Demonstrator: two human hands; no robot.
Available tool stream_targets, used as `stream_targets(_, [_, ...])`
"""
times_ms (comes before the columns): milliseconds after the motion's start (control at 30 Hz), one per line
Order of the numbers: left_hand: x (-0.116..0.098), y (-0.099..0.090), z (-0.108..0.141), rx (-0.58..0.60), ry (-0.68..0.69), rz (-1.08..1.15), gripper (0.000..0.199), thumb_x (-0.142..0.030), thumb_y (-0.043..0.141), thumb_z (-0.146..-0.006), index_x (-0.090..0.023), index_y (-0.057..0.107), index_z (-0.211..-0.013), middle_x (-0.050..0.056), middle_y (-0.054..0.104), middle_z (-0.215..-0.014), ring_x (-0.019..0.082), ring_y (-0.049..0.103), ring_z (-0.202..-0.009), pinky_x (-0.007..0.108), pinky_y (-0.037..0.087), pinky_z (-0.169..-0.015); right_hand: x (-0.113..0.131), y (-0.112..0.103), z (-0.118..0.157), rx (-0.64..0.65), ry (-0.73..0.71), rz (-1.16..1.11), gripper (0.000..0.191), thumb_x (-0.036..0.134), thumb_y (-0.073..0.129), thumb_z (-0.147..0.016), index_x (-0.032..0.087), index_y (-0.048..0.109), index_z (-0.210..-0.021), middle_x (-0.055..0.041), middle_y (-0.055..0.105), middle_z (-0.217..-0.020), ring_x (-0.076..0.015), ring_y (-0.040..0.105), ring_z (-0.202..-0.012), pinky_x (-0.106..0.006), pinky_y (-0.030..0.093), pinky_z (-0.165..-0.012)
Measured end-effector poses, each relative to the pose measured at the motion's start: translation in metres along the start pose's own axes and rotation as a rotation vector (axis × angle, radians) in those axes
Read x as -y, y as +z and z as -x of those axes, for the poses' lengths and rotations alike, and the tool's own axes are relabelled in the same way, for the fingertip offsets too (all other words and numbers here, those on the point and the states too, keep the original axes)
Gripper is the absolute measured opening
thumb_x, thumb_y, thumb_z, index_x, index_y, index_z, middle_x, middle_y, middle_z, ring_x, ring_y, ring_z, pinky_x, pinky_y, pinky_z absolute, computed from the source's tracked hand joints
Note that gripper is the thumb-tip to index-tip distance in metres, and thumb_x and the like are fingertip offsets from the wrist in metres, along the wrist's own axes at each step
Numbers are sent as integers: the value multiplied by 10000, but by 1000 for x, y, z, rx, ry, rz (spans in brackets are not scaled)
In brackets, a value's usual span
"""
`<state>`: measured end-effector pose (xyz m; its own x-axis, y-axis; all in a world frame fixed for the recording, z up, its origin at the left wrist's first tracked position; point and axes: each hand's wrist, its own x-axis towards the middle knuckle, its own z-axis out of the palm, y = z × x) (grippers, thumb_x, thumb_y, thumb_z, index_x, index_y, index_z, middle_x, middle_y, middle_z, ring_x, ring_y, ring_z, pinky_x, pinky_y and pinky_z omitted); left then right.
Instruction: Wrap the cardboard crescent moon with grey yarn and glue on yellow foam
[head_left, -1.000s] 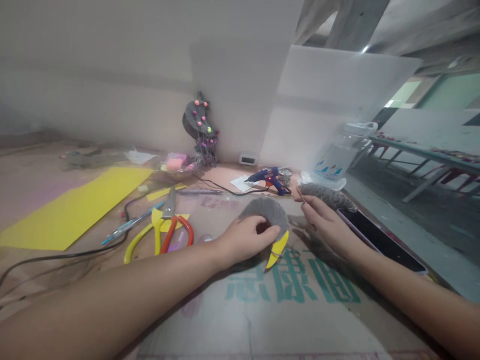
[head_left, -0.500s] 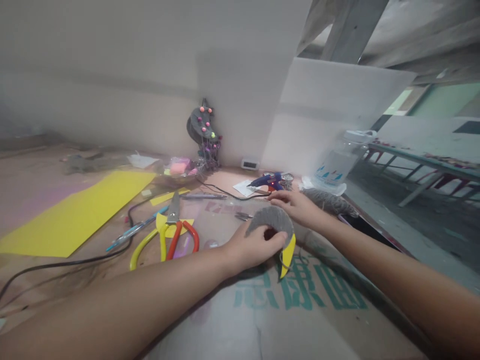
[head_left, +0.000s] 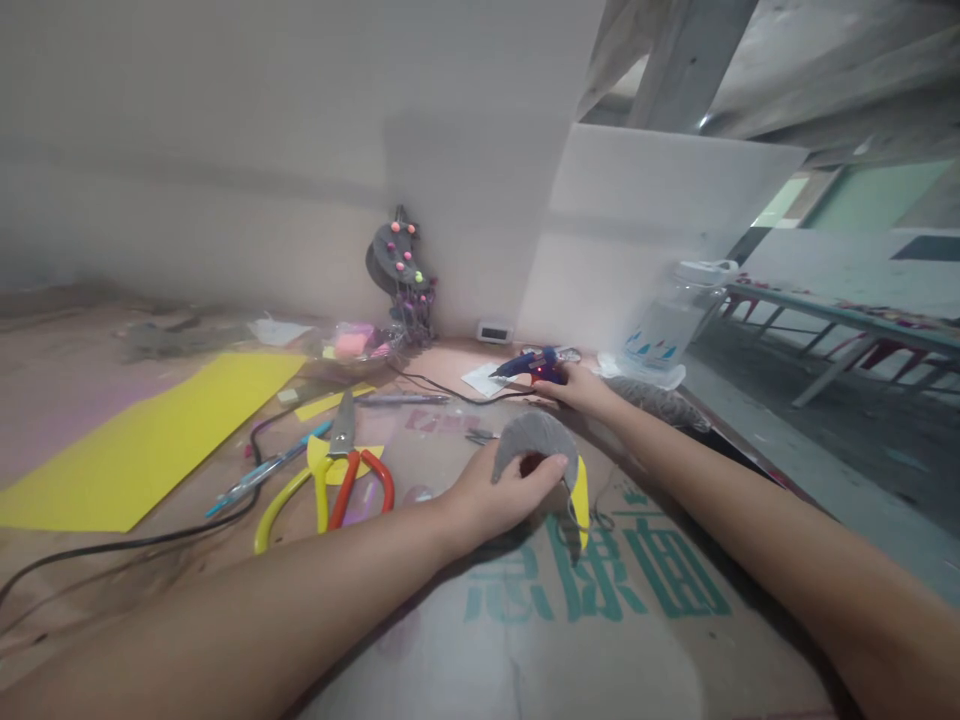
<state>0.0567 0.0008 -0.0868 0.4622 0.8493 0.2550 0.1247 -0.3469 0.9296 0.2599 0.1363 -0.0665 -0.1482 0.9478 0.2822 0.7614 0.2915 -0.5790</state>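
Observation:
A crescent (head_left: 538,440) wrapped in grey yarn, its lower tip bare yellow, is pinched in my left hand (head_left: 499,492) just above the cardboard-covered table. A loose end of yarn dangles by the yellow tip. Farther back, my right hand (head_left: 581,392) has its fingers around the handle of a blue hot glue gun (head_left: 531,363), whose small red light is on. The gun's nozzle points left over a white paper piece (head_left: 484,379). Partly hidden behind the crescent lies a small metal tool (head_left: 480,437).
Red-and-yellow-handled scissors (head_left: 343,430), a blue pen (head_left: 270,467) and a yellow sheet (head_left: 161,440) lie to the left. A black cord (head_left: 431,383) crosses the table. A decorated grey crescent (head_left: 397,255) stands against the wall. Grey yarn (head_left: 660,402) and a water bottle (head_left: 664,325) are at the right.
My right hand has moved forward onto the glue gun and closed around its handle. My left hand still holds the crescent, now turned slightly.

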Motion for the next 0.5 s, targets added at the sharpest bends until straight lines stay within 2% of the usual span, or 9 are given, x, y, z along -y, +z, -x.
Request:
stream_targets(67, [1,0,-1,19,54,-12,297,-423,484,-914,-195,652,-1005,35,720,-1036,192,647,-1028,315,484,-972,3,6,-4,-3,27,41,477,496,742,-715,121,689,-1005,-144,720,-910,-293,652,-873,-384,474,-806])
stream_targets(167, [0,-1,-1,-5,82,-31,293,-415,481,-918,-190,655,-990,34,715,-1045,196,642,-1022,329,483,-974,5,12,-7,-4,64,66,401,449,717,-746,140,699,-1000,-114,724,-858,-268,657,-847,-365,474,-802])
stream_targets(333, [0,0,-1,-40,73,-16,278,-396,491,-912,-184,659,-975,32,720,-1027,198,655,-996,327,499,-949,12,3,-6,7,130,-2,253,381,712,-753,130,708,-720,-114,697,-650,-259,676,-715,-346,502,-720])
stream_targets(400, [2,-1,-2,-53,67,-2,272,-386,492,-912,-180,655,-983,36,722,-1016,197,660,-984,322,505,-935,18,-9,0,-5,125,-71,230,355,691,-774,127,713,-762,-127,727,-735,-248,691,-744,-327,514,-723])
stream_targets(500, [3,-3,-4,-69,82,1,274,-386,484,-919,-184,658,-985,41,724,-1027,195,656,-1008,316,494,-951,25,-29,22,-25,93,-187,274,359,636,-821,146,701,-980,-128,745,-977,-226,703,-834,-311,528,-746])
